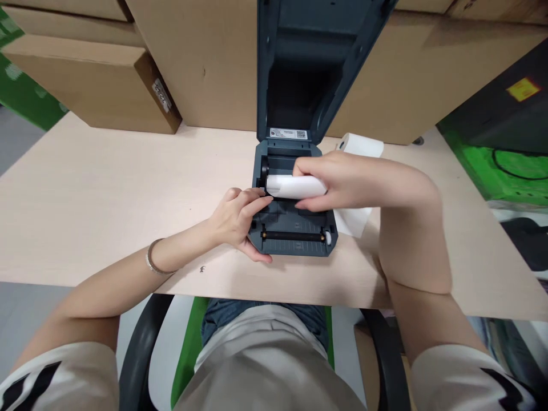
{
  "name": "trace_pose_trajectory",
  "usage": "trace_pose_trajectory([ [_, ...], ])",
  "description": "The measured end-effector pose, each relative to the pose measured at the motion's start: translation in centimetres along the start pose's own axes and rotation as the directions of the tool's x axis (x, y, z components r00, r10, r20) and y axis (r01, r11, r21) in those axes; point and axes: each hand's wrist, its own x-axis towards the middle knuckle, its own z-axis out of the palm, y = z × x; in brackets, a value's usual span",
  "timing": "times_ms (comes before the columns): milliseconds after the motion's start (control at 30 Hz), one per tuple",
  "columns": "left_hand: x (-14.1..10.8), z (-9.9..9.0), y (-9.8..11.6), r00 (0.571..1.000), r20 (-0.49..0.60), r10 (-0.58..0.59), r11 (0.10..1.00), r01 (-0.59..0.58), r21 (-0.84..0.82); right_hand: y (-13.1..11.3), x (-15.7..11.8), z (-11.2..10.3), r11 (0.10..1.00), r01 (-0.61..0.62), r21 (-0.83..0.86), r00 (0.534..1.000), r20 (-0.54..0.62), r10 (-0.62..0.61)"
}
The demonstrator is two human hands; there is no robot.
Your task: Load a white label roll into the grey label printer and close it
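Note:
A dark blue-grey label printer [295,249] lies on the table with its lid [317,34] raised upright at the back. My right hand [329,177] is closed around a white paper roll [291,186], holding it lengthwise across the printer's open bay. My left hand [244,220] grips the printer's left side, thumb low by the front corner and fingertips at the left end of the roll. A black roller [293,236] with a white gear at its right end spans the front of the bay. Whether the roll rests on its holders cannot be seen.
Behind my right forearm lies another white paper roll [363,145], and white paper [353,221] shows below that arm. Cardboard boxes [98,85] line the back of the table [107,200]. At the right stand a dark box and a green bin [518,177].

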Motion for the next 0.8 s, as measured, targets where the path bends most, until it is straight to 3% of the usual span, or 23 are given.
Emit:
trace_pose_trajectory([
  [133, 0.3, -0.1, 0.2, 1.0, -0.024, 0.01, 1.0, -0.01, -0.008, -2.4, -2.6, 1.0, 0.993, -0.031, -0.116, 0.998, 0.042, 0.036],
  [233, 0.6, -0.2, 0.2, 0.998, -0.047, 0.031, 0.999, -0.032, -0.02, -4.5, -3.7, 2.1, 0.97, 0.014, -0.241, 1.0, 0.012, -0.011],
  [400, 0.5, -0.1, 0.2, 0.999, -0.039, 0.03, 0.999, -0.031, -0.013, -6.4, -4.7, 4.1, 0.942, 0.064, -0.329, 0.996, 0.073, -0.043],
  [567, -0.2, 0.1, 0.1, 0.999, 0.041, -0.01, 1.0, 0.009, 0.027, -7.3, -5.6, 6.4, 0.892, 0.114, -0.438, 0.983, -0.08, -0.166],
  [667, -0.4, 0.2, 0.1, 0.998, 0.059, -0.009, 1.0, 0.008, 0.017, -8.7, -5.1, 5.8, 0.895, 0.081, -0.439, 0.996, 0.079, -0.051],
  [733, -0.4, 0.3, 0.0, 0.998, 0.058, -0.009, 1.0, 0.009, 0.009, -9.8, -4.7, 4.8, 0.901, 0.064, -0.429, 0.978, 0.205, 0.028],
  [800, -0.3, 0.4, 0.0, 0.999, 0.038, -0.004, 1.0, 0.004, -0.006, -10.4, -4.4, 3.9, 0.907, 0.055, -0.418, 0.97, 0.238, 0.051],
])
